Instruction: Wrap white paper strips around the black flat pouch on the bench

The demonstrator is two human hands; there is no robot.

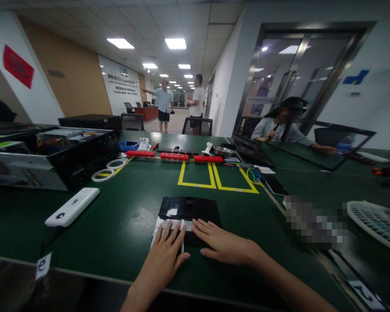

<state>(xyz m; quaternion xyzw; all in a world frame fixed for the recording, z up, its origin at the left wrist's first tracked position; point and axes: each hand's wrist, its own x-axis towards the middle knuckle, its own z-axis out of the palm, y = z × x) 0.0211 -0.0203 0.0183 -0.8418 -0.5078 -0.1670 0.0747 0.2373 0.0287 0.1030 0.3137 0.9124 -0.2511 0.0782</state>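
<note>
A flat black panel lies on the green table in front of me. Its left part carries a whitish-grey sheet or plate, partly hidden by my fingers. My left hand rests on that whitish part with the fingers outstretched. Beside it, my right hand lies flat across the panel's right half, its fingertips close to the left hand. Neither hand grips anything. What kind of device the panel belongs to I cannot tell.
Left are a white power bank with a cable, white rings and an opened computer case. Red terminal strips, yellow tape outlines, coloured wires and a phone lie beyond. A co-worker sits at the right.
</note>
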